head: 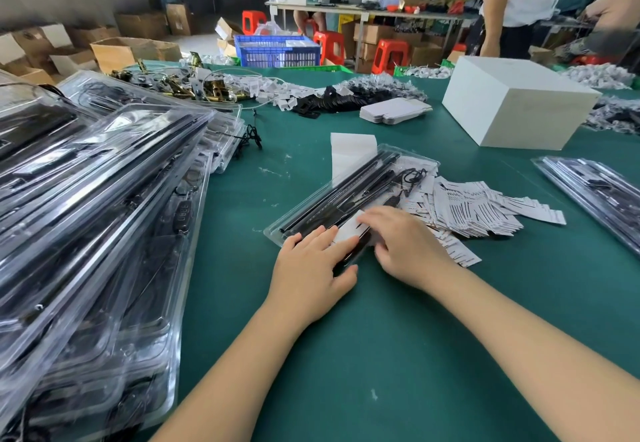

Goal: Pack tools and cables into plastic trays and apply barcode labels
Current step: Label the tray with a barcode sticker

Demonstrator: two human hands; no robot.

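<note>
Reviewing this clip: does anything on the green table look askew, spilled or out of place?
The barcode labels lie in a loose, fanned heap beside the tray, some partly under it. The packed trays at left are stacked unevenly and slanting. Nothing looks damaged.

You have one view only, from the camera on your head. It looks forward and down across the table (398, 355) from its near edge, close above your forearms, wide enough to take in the far edge and the room beyond.
</note>
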